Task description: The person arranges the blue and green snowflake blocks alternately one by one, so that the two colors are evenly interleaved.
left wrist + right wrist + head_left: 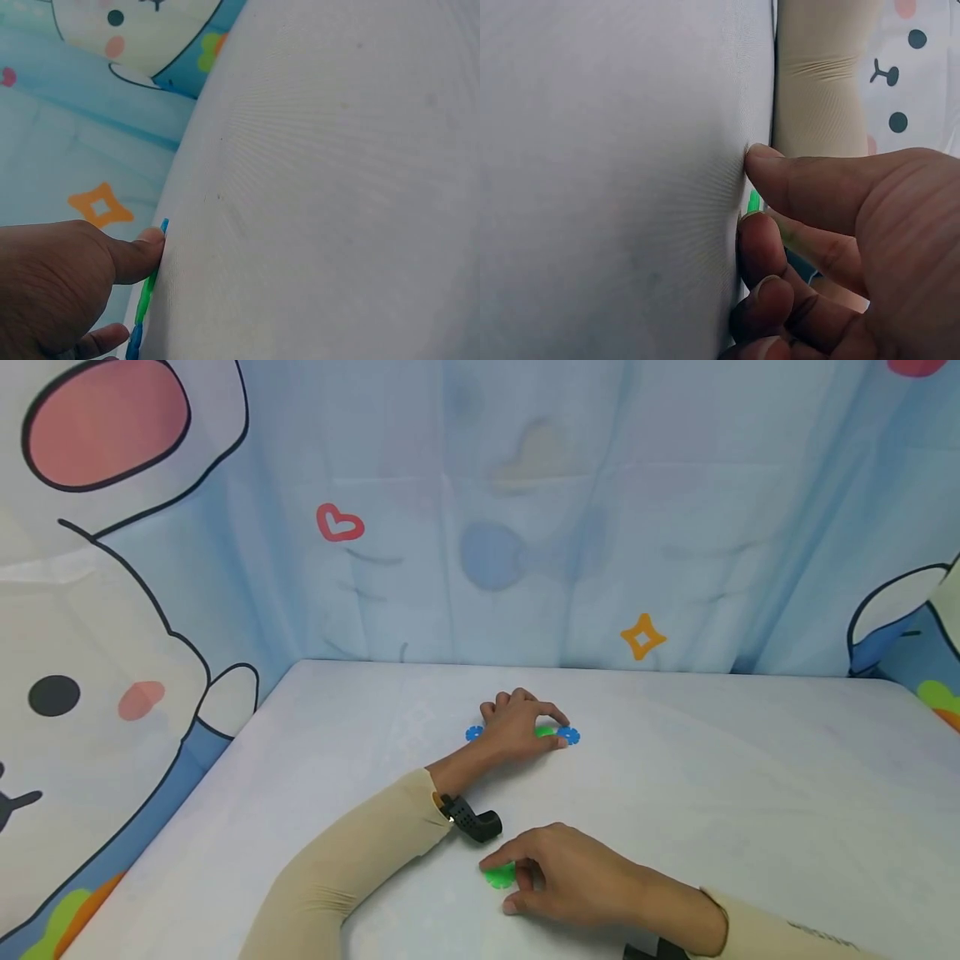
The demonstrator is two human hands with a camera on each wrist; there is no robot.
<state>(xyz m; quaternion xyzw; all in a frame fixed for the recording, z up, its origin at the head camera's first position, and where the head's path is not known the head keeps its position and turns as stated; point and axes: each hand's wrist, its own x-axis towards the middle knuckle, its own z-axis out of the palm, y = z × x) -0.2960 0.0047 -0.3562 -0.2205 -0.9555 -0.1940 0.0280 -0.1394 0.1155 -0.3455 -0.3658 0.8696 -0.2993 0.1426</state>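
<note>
At the far middle of the table my left hand (517, 727) reaches over a row of notched plastic discs. Its thumb and index finger pinch a blue disc (573, 736) at the row's right end. A green disc (545, 732) shows beside it, and another blue disc (473, 733) sticks out at the left; the hand hides what lies between. In the left wrist view the row looks like a thin blue-green strip (146, 294). Nearer, my right hand (570, 877) holds its index finger against a single green disc (499, 876) on the table, with its thumb apart from the disc.
The white-covered table (712, 793) stretches to both sides. A cartoon-printed blue curtain (420, 593) hangs behind its far edge. A black wrist strap (472, 820) sits on the left wrist. The left forearm crosses the table left of the right hand.
</note>
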